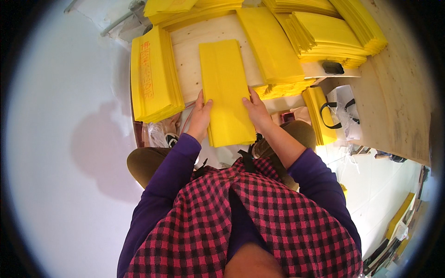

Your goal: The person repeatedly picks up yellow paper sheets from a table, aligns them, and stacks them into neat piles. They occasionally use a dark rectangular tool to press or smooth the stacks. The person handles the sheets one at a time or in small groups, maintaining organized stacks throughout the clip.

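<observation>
A long, bright yellow folded sheet (227,92) lies at the centre of the frame, hanging over the near edge of the pale wooden table (398,92). The left hand (200,116) and right hand (256,111) press flat on its side edges, fingers together, not clamped. Stacks of yellow paper (153,76) ring it; the floor (60,139) is white.

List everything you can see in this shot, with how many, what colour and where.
folded paper sheet: one, yellow, table middle, under both hands
printed paper stack: one, yellow with red print, table's left edge
plain paper stacks: several, yellow, far and right of table
table: one, pale wood, upper right
small dark object: one, black, under the right stacks
bag with black handles: one, white, right of the hands
left hand: one, on the sheet's left edge
right hand: one, on the sheet's right edge
</observation>
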